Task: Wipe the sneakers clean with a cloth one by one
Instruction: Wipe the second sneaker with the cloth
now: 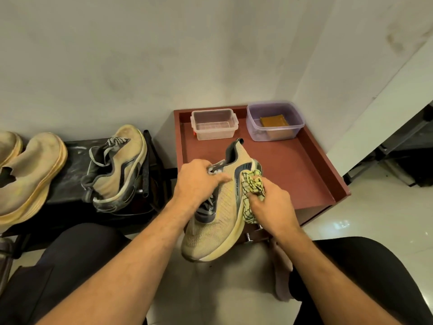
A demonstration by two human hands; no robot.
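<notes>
Left hand [199, 181] grips knit beige sneaker [218, 216] at laces; right hand [271, 207] clutches crumpled patterned cloth [251, 186] against sole.

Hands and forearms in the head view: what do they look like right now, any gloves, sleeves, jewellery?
Both are bare. The left hand and right hand wear no gloves, and no rings, watch or wristbands show. Both forearms are uncovered to the bottom edge of the picture, with no sleeve in view and fine hair visible on them. Dark trousers cover both legs below the arms.
</notes>
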